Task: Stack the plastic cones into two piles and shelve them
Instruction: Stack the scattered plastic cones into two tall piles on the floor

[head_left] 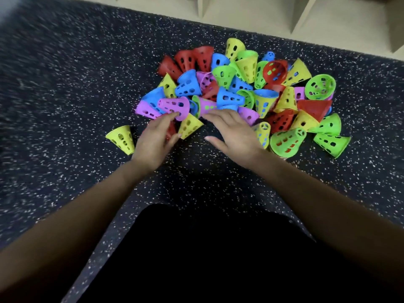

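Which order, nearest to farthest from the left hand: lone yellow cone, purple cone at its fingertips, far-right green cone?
1. Purple cone, at the fingertips of the left hand.
2. Lone yellow cone, lying apart, to its left.
3. Green cone, farthest right.

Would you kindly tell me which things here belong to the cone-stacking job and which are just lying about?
Belongs to the job:
heap of coloured perforated plastic cones
lone yellow perforated plastic cone beside it
beige shelf unit
left hand
right hand

Just lying about:
black speckled rubber floor
person's black clothing
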